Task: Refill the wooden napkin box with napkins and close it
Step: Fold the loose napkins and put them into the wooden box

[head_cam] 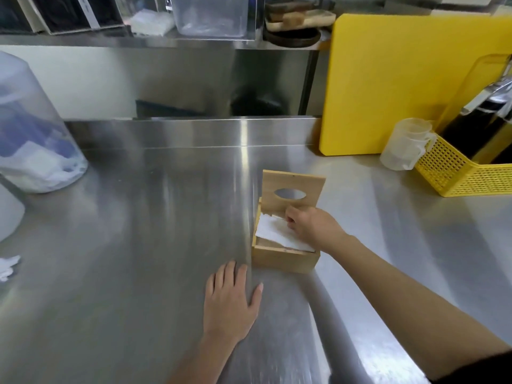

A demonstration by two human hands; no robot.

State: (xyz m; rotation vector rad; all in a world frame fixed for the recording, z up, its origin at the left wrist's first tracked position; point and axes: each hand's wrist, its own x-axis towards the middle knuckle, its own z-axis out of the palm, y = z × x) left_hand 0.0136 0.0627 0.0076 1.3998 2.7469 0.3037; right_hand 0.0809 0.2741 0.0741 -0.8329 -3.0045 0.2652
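Observation:
The wooden napkin box stands on the steel counter right of centre. Its hinged lid, with an oval slot, stands upright at the back. A stack of white napkins lies inside, tilted and reaching up to the box's front edge. My right hand rests on the napkins at the box's right side, fingers curled and pressing on the top sheet. My left hand lies flat and open on the counter just in front of the box's left corner, holding nothing.
A clear plastic bag of white napkins sits at the far left, with a loose white scrap near the left edge. A yellow cutting board, a plastic measuring cup and a yellow basket with bottles stand at the right.

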